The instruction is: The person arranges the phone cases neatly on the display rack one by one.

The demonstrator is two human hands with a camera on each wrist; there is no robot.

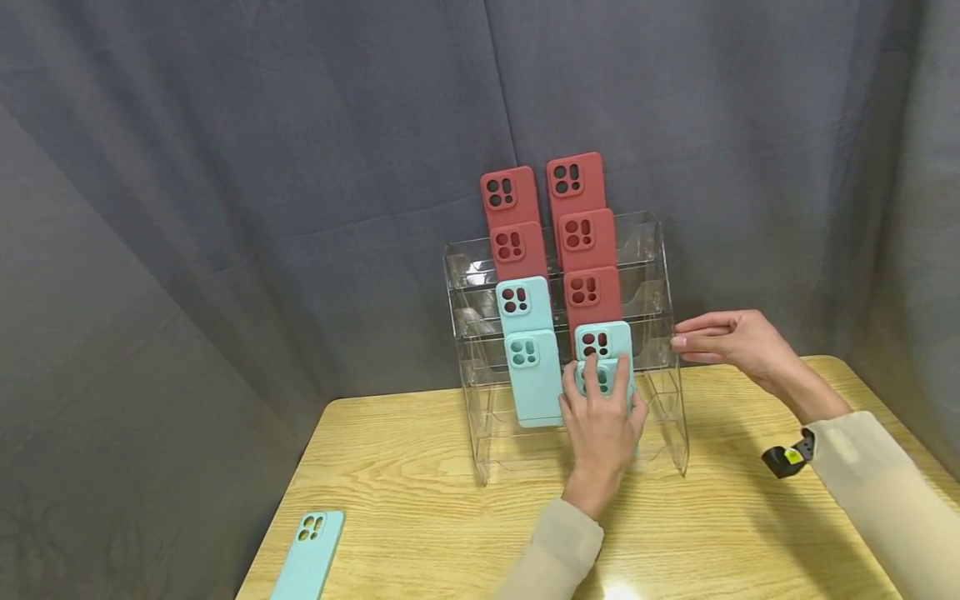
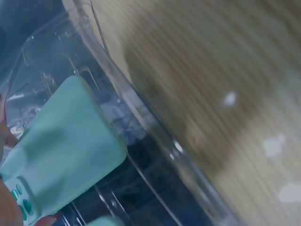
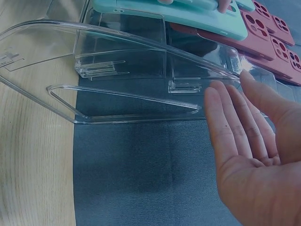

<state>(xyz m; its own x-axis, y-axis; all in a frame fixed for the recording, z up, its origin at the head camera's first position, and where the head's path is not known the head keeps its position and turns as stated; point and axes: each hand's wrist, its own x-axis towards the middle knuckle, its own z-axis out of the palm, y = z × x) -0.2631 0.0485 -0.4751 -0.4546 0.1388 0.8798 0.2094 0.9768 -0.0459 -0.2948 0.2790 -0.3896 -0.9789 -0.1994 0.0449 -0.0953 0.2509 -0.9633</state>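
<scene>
My left hand grips a mint phone case around its camera-cutout end, at the front right of a clear tiered display stand. In the left wrist view the case's plain end points away from the fingers. Just behind it stands another mint case. My right hand is at the stand's right side, its fingers straight and fingertips right at the side panel. In the right wrist view the palm shows nothing in it. Left of my left hand, a front mint case leans below a second mint one.
Several red phone cases fill the upper tiers, among them the top left one and the top right one. Another mint case lies on the wooden table at front left. A grey curtain hangs behind.
</scene>
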